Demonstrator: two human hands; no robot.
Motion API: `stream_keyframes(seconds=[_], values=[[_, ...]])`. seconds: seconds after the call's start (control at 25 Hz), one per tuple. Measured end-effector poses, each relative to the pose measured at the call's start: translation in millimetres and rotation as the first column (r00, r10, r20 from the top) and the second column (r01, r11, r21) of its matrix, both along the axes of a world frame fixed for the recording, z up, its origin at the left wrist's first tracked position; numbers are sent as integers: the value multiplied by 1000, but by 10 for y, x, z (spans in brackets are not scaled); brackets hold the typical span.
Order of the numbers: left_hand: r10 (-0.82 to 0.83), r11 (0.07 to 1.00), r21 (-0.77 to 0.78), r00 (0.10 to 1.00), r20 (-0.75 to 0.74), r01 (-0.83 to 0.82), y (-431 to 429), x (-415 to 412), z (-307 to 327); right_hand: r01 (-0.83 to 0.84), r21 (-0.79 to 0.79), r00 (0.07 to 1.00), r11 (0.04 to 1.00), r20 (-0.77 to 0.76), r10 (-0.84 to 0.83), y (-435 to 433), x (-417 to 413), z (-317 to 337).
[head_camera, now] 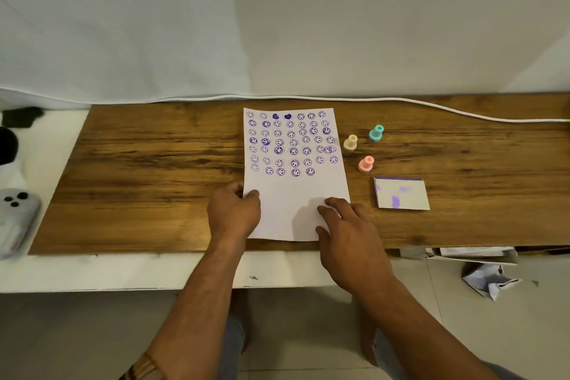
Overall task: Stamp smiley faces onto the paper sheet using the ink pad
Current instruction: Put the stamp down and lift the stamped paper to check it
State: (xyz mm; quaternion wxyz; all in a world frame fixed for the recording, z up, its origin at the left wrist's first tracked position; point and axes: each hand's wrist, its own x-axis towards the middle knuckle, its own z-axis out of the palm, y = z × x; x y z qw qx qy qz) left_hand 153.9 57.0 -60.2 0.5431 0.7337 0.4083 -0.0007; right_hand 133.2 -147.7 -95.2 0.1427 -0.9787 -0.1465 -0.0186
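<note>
A white paper sheet (pixel 293 194) lies on the wooden board (pixel 154 170), its upper half covered with several rows of purple smiley faces and two hearts. My left hand (pixel 234 213) pinches the sheet's left edge near the bottom. My right hand (pixel 348 234) rests flat on the sheet's lower right corner, fingers spread. Right of the sheet stand three small stamps: a beige stamp (pixel 350 142), a teal stamp (pixel 376 133) and a pink stamp (pixel 366 163). The ink pad (pixel 401 193), white with purple smears, lies shut to the right of my right hand.
A white cable (pixel 431 106) runs along the board's far edge. A white wall rises behind. A grey device (pixel 18 219) and dark objects (pixel 21 117) sit at the left. Crumpled paper (pixel 487 281) and a box (pixel 472 253) lie on the floor at the right.
</note>
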Motion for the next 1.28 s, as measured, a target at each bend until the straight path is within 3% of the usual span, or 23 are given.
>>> stream_keyframes(seconds=[0.08,0.2,0.32,0.44,0.52,0.64,0.84,1.28], values=[[4,999,35,999,42,-6,21,-1,-13,15,85,1000,996,-23,-13,-25,50,21],[60,998,-9,991,122,-59,103,28,-4,178,309,982,934,-122,-147,-46,177,110],[71,994,-103,969,235,-48,181,64,23,363,531,931,766,-239,-276,-109,330,230],[52,974,-225,948,313,21,205,78,21,508,677,857,532,-457,-238,-180,461,370],[52,964,-262,942,331,39,182,94,14,568,719,820,399,-538,-198,-223,529,398],[60,965,-258,932,356,36,149,136,18,587,754,809,295,-557,-188,-230,585,404],[58,964,-261,918,392,51,113,160,23,591,768,806,246,-561,-189,-243,630,366],[59,969,-242,914,402,44,80,181,23,537,805,843,250,-520,-139,-260,666,379]])
